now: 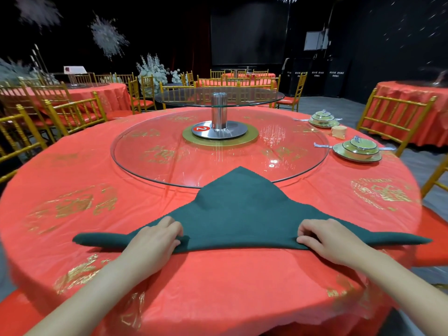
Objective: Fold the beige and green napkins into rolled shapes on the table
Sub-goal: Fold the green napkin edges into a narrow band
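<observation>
A dark green napkin (238, 209) lies as a wide triangle on the red tablecloth (218, 282), its far tip resting on the glass turntable. Its near long edge is rolled up a little. My left hand (155, 236) grips that rolled edge left of the middle, fingers curled over it. My right hand (322, 237) grips the same edge right of the middle. A rolled beige napkin (339, 131) stands at the far right between two place settings.
A large glass turntable (150, 163) with a metal post and a smaller upper glass disc (219, 95) fills the table's middle. Two green stacked dish sets (357, 149) (323, 119) sit at the far right. Gold chairs (392, 117) and other red tables surround.
</observation>
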A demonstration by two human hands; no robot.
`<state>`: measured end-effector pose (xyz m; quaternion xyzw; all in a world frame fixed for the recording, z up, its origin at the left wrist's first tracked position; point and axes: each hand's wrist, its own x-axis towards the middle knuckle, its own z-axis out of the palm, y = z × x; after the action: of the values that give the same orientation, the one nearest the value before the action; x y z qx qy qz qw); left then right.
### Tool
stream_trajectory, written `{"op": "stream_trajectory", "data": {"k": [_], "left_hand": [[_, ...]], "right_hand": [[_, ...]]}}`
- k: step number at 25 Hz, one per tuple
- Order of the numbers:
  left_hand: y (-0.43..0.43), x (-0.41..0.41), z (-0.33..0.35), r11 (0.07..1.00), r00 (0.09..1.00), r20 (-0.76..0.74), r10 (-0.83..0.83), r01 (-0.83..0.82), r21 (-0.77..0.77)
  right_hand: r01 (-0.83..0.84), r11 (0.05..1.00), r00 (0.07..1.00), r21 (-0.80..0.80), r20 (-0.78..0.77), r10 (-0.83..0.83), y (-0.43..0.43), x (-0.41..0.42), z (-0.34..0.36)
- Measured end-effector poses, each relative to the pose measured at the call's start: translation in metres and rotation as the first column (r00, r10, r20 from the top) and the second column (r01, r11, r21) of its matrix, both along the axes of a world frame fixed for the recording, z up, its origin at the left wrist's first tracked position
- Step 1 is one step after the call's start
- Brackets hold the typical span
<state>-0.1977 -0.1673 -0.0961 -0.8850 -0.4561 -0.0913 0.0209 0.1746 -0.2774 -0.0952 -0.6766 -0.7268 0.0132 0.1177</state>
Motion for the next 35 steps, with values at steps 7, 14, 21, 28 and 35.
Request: {"op": "stream_trajectory", "data": {"k": [7,14,21,28,35], "left_hand": [[-0.037,0.046,-0.014,0.975,0.983,0.027,-0.182,0.177,0.134],[-0.079,0.141,-0.008,0.946,0.958,0.031,-0.283,0.285,-0.153],[-0.081,0.146,-0.023,0.946,0.953,-0.030,-0.302,0.295,-0.137],[-0.083,0.146,-0.020,0.954,0.961,-0.024,-0.276,0.271,-0.128],[-0.084,0.147,-0.022,0.957,0.962,-0.048,-0.270,0.263,-0.121]], "right_hand": [[0.090,0.989,0.996,0.115,0.012,-0.092,0.002,-0.002,-0.009],[0.138,0.966,0.981,0.218,0.101,-0.163,-0.001,-0.019,-0.007],[0.039,0.999,0.990,-0.034,-0.137,-0.043,-0.021,-0.070,-0.028],[0.016,0.990,0.997,-0.144,0.076,-0.005,-0.056,-0.022,-0.017],[0.210,0.968,0.972,-0.139,0.138,-0.192,-0.078,0.016,-0.017]]}}
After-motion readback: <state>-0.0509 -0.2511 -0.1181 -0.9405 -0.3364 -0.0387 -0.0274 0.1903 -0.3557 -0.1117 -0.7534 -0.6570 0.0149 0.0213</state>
